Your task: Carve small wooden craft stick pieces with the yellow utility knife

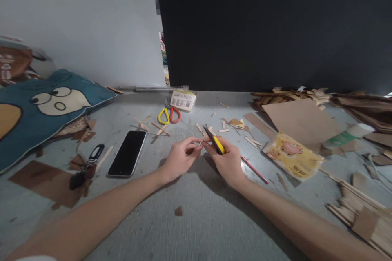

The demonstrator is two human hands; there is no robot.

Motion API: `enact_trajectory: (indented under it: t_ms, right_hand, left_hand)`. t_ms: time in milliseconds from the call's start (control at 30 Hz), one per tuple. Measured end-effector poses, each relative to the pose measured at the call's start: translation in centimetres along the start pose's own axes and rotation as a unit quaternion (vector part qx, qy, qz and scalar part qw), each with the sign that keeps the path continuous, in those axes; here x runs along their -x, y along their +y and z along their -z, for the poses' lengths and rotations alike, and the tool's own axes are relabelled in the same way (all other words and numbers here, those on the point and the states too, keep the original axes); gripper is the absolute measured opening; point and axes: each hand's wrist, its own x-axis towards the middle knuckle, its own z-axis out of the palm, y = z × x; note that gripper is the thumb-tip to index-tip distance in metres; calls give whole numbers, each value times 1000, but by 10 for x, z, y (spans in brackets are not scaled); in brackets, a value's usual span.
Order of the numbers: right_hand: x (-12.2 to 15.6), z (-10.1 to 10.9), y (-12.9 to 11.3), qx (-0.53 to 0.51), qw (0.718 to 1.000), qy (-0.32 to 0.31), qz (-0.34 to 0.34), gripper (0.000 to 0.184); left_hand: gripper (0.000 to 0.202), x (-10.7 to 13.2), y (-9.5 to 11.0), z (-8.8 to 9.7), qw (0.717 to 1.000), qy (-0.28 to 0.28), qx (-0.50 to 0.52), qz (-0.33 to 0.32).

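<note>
My right hand (228, 159) is wrapped round a yellow-and-black utility knife (218, 145), its dark front end pointing up and away to the left. The fingertips of my left hand (180, 157) pinch a small piece of wooden stick (201, 142), and the right fingertips meet it from the other side. Both hands are close together above the grey table (159, 212). Just beyond them lie cut bits of wooden stick (200, 129). A red pencil (254, 169) rests on the table beside my right hand, partly hidden by it.
Left of my hands lie a black phone (127, 153), keys (84, 173) and a blue cushion (58, 110). Scissors (169, 115) and a small packet (183, 100) sit at the back. Rightward are a yellow tissue packet (292, 155), a glue stick (346, 136), cardboard (303, 120) and stacked wooden sticks (355, 208).
</note>
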Motion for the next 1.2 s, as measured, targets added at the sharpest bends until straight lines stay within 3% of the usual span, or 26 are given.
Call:
enact_trajectory:
  t_ms: [267, 533, 767, 1000, 1100, 1200]
  right_hand:
    - [-2, 3, 2, 29, 999, -20, 16, 20]
    - [-7, 5, 1, 89, 993, -51, 49, 28]
    - [-4, 3, -1, 70, 994, -68, 50, 30]
    - [-7, 16, -7, 103, 993, -43, 46, 34]
    - [-13, 23, -3, 127, 990, -35, 52, 30]
    - [-16, 23, 2, 127, 990, -62, 12, 29]
  left_hand:
    - [41, 2, 0, 1, 1000, -5, -6, 8]
    - [38, 1, -6, 1, 999, 5, -40, 3]
    - [40, 1, 6, 2, 1000, -3, 17, 24]
    - [34, -6, 5, 6, 996, 83, -5, 18]
    - [29, -8, 4, 7, 996, 82, -32, 25]
    - [25, -7, 6, 7, 996, 72, -43, 25]
